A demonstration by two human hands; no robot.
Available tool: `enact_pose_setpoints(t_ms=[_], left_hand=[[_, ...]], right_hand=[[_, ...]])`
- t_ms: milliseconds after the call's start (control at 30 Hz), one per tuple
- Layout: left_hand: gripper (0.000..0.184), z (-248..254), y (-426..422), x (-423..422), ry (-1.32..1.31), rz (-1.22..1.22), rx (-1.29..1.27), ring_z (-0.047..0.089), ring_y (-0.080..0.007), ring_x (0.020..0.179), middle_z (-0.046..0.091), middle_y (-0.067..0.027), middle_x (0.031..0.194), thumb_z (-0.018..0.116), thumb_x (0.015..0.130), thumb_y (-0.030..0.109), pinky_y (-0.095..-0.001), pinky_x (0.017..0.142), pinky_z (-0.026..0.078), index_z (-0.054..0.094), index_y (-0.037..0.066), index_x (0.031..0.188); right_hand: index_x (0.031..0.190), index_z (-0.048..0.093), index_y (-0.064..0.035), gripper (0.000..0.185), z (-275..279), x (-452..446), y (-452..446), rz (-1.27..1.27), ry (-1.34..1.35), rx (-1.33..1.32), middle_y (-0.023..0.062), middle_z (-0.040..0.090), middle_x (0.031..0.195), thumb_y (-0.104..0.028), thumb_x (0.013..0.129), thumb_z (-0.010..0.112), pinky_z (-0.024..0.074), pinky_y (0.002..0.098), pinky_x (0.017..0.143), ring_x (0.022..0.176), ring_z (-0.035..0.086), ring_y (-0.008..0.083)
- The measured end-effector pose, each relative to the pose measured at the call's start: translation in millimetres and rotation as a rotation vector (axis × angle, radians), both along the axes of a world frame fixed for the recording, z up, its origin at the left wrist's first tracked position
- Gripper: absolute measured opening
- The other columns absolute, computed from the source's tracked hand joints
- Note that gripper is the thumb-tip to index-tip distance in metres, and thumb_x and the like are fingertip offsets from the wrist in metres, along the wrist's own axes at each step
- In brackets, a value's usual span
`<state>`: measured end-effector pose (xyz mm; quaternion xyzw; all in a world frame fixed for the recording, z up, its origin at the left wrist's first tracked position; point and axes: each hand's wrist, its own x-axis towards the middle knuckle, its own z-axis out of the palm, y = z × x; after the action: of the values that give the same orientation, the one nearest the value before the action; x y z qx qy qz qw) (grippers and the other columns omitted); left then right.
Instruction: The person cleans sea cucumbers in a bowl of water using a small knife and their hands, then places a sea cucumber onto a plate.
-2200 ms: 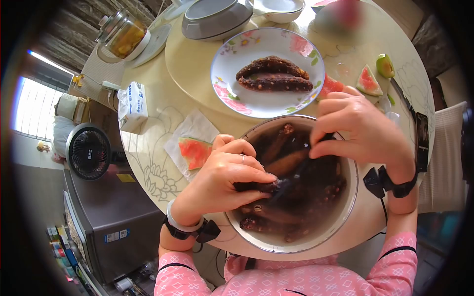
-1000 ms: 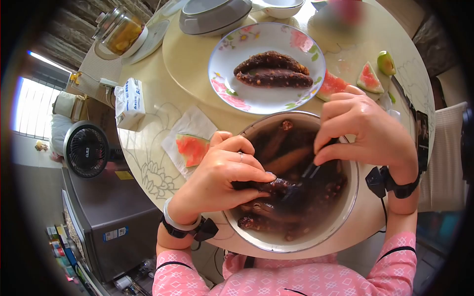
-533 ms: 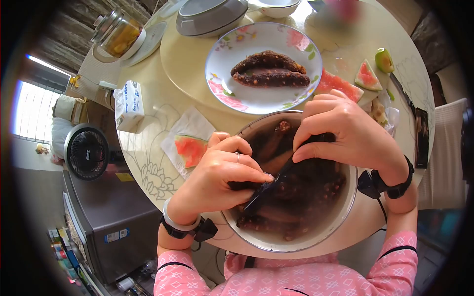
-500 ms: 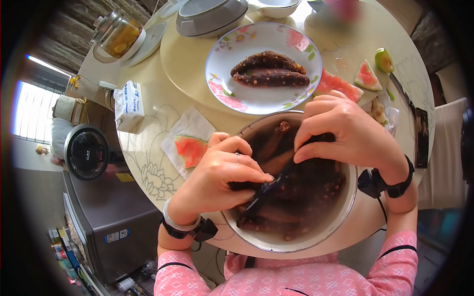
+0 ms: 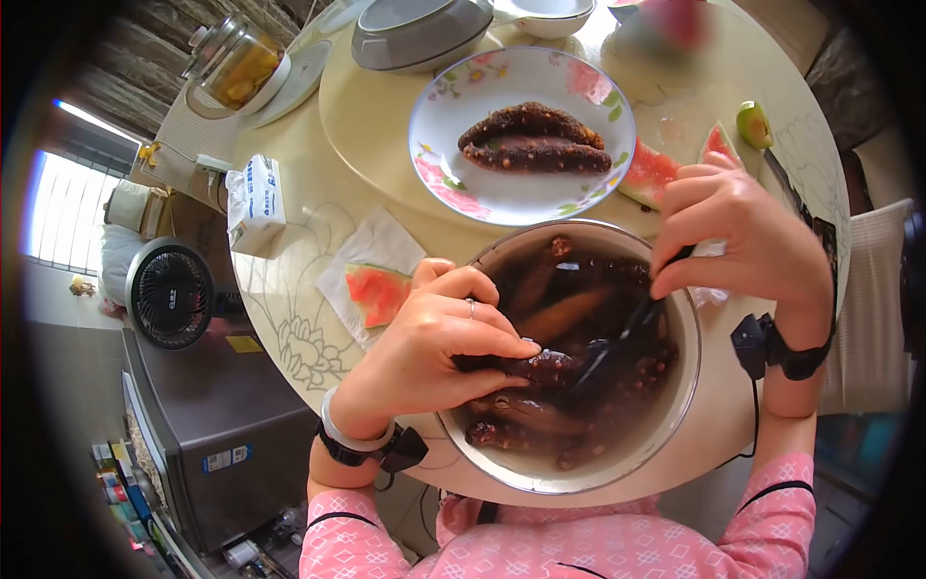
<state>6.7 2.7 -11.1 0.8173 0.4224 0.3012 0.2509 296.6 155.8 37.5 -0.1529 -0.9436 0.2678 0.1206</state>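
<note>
Between left fingertips (image 5: 525, 348) (slightly parted), sausage (image 5: 554, 366)

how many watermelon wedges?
3 visible: one wedge on the tissue, one right of the floral plate, one partly behind the right hand. Blurred red shape farther back: unclear. Others may be hidden.

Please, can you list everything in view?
Table: one, cream, centre
Basin: one, whitish, near edge
Plate: one, floral white, centre
Long pieces: several, brown, in basin; two on plate
Slim tool: one, black, in basin
Watermelon: several, red, both sides
Cut fruit: one, green, right
Tissue pack, napkin: one each, white, left
Dishes: several, grey/white, far
Jug: one, clear, far left
Fan, cabinet: one each, dark, left
Left hand: one, on a piece
Right hand: one, holding tool
Sleeves: two, pink, bottom
</note>
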Motion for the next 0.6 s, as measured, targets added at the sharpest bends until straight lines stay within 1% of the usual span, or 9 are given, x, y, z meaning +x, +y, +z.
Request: enact_pose_setpoints(t_ms=[33,67,133,200,267,300,367,433,600], left_hand=[[0.033,0,0,0,-0.01,-0.001,-0.003,0.056,-0.0187,0.088,0.074,0.0056,0.085,0.093,0.065,0.016,-0.0365,0.089,0.035,0.082,0.015,0.096],[0.033,0,-1,0,-0.01,-0.001,-0.004,0.056,-0.0187,0.088,0.074,0.0056,0.085,0.093,0.065,0.016,-0.0365,0.089,0.035,0.082,0.015,0.096],[0.033,1,-2,0,-0.004,0.011,-0.032,0.059,-0.019,0.095,0.074,0.0057,0.089,0.092,0.067,0.016,-0.039,0.093,0.035,0.081,0.017,0.098],[0.034,0,-2,1,-0.005,0.015,-0.026,0.059,-0.019,0.095,0.074,0.0053,0.089,0.092,0.067,0.016,-0.0389,0.093,0.035,0.081,0.017,0.099],[0.035,1,-1,2,-0.006,0.019,-0.017,0.059,-0.0191,0.094,0.074,0.005,0.089,0.092,0.067,0.017,-0.0388,0.093,0.035,0.081,0.017,0.1],[0.037,1,-1,3,-0.003,0.027,-0.009,0.057,-0.0188,0.092,0.074,0.0049,0.087,0.093,0.065,0.017,-0.0377,0.092,0.035,0.082,0.015,0.1],[0.039,2,-2,4,0.001,0.035,0.0,0.055,-0.0185,0.09,0.074,0.0049,0.085,0.094,0.064,0.018,-0.0367,0.091,0.035,0.082,0.014,0.1],[0.04,4,-2,4,0.054,0.035,-0.017,0.055,-0.0184,0.089,0.073,0.0045,0.084,0.094,0.065,0.02,-0.0364,0.092,0.034,0.082,0.013,0.102],[0.038,7,-3,4,0.048,0.04,-0.035,0.055,-0.0188,0.089,0.073,0.0043,0.084,0.094,0.068,0.021,-0.0363,0.093,0.034,0.082,0.013,0.103]], right_hand=[[0.075,0.076,-0.0122,0.017,5,6,2,-0.027,-0.023,0.01,-0.0028,0.059,0.072,-0.022,0.07,0.089,0.0376,0.0362,0.087,0.076,0.056,0.018],[0.075,0.077,-0.013,0.016,10,12,3,-0.054,-0.045,0.01,-0.0032,0.059,0.071,-0.022,0.069,0.089,0.0362,0.0366,0.087,0.075,0.055,0.0174],[0.075,0.077,-0.013,0.016,14,14,4,-0.046,-0.056,-0.009,-0.0031,0.059,0.071,-0.022,0.07,0.089,0.0362,0.0364,0.086,0.076,0.055,0.0176],[0.075,0.077,-0.013,0.016,14,13,5,-0.041,-0.066,-0.028,-0.003,0.059,0.071,-0.023,0.07,0.089,0.0362,0.0362,0.085,0.076,0.056,0.0179],[0.079,0.077,-0.0084,0.018,11,4,3,0.029,-0.067,-0.069,0.0022,0.062,0.074,-0.024,0.078,0.086,0.0443,0.0375,0.08,0.08,0.06,0.0224],[0.079,0.077,-0.0084,0.018,7,3,2,0.027,-0.066,-0.068,0.0022,0.062,0.074,-0.024,0.078,0.086,0.0443,0.0375,0.08,0.08,0.06,0.0224],[0.075,0.076,-0.0119,0.018,-1,1,-1,0.006,-0.039,-0.028,-0.0017,0.061,0.072,-0.025,0.073,0.088,0.0381,0.0349,0.08,0.077,0.057,0.0197],[0.076,0.077,-0.0118,0.018,-1,1,-2,0.018,-0.031,-0.014,-0.0016,0.061,0.073,-0.024,0.073,0.089,0.0384,0.0351,0.08,0.077,0.057,0.02],[0.077,0.076,-0.0119,0.019,3,3,-3,0.018,0.001,0.029,-0.0015,0.061,0.073,-0.024,0.072,0.089,0.0388,0.0352,0.08,0.077,0.057,0.0207]])
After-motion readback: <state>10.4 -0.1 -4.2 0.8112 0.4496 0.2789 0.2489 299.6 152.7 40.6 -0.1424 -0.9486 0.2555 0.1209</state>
